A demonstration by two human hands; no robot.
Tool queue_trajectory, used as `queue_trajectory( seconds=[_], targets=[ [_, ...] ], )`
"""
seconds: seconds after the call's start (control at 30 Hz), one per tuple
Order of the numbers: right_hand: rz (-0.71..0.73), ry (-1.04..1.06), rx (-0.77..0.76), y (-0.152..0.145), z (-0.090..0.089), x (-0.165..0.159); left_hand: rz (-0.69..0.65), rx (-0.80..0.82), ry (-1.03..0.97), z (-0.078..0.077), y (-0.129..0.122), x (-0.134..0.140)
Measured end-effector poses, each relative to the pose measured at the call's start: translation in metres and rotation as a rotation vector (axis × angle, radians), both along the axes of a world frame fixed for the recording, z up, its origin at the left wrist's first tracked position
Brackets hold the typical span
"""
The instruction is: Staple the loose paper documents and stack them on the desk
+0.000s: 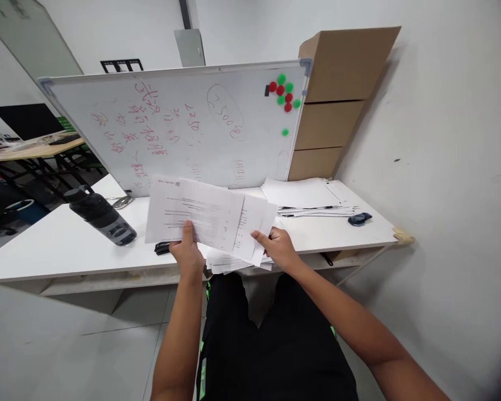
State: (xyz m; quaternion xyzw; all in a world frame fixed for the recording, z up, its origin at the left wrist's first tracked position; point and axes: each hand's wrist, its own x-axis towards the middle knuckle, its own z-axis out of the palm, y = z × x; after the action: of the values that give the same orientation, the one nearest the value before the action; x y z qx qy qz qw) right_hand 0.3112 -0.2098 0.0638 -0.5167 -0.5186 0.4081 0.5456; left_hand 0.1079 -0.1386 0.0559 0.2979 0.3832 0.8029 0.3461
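Printed sheets of paper [200, 209] are held up above the desk's front edge, spread so that two overlap. My left hand [187, 253] grips the left sheet at its lower edge, thumb on top of the print. At the right end, my right hand [279, 245] pinches the other sheet [254, 223] between thumb and fingers. Below them a pile of papers [229, 262] lies at the desk's front edge, partly hidden by the held sheets. A black object [162, 248] lies just left of my left hand, partly covered.
On the white desk [45, 245] stand a dark bottle [102, 217] at left and a whiteboard [158, 128] with red writing and magnets. A paper stack [303, 193] and a dark crumpled item [359, 219] lie at right. Cardboard boxes [329, 106] rise behind, beside the wall.
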Motion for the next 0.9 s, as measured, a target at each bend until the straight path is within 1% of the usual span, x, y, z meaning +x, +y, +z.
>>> queue_trajectory(
  seconds=[0.17,0.27,0.33,0.37,0.43,0.47,0.53,0.6,0.67,0.77,0.83,0.9],
  targets=[
    [0.001,-0.09,-0.013,0.018,0.005,0.002,0.054,0.052,-0.162,-0.006,0.008,-0.047],
    [-0.047,-0.162,-0.023,0.05,0.011,0.006,0.083,0.067,-0.234,-0.01,-0.003,-0.082],
    [-0.057,-0.194,-0.04,0.084,0.015,0.008,0.083,0.038,-0.254,-0.015,-0.019,-0.105],
    [-0.02,-0.2,-0.07,0.105,0.017,0.007,0.085,0.007,-0.266,-0.018,-0.029,-0.116],
    [0.092,-0.155,-0.178,0.151,0.019,0.0,0.087,-0.066,-0.288,-0.028,-0.052,-0.134],
    [0.118,-0.14,-0.242,0.174,0.019,-0.006,0.09,-0.106,-0.3,-0.033,-0.063,-0.141],
    [0.134,-0.147,-0.366,0.216,0.016,-0.022,0.105,-0.191,-0.331,-0.046,-0.084,-0.154],
    [0.15,-0.205,-0.474,0.251,0.01,-0.041,0.14,-0.279,-0.371,-0.058,-0.103,-0.164],
    [0.119,-0.349,-0.523,0.277,0.002,-0.059,0.173,-0.354,-0.41,-0.069,-0.119,-0.171],
    [0.038,-0.559,-0.505,0.301,-0.009,-0.077,0.169,-0.429,-0.436,-0.082,-0.137,-0.174],
    [-0.094,-0.708,-0.435,0.306,-0.013,-0.084,0.144,-0.464,-0.422,-0.087,-0.143,-0.172],
    [-0.237,-0.836,-0.317,0.299,-0.013,-0.087,0.116,-0.479,-0.397,-0.088,-0.142,-0.166]
  ],
)
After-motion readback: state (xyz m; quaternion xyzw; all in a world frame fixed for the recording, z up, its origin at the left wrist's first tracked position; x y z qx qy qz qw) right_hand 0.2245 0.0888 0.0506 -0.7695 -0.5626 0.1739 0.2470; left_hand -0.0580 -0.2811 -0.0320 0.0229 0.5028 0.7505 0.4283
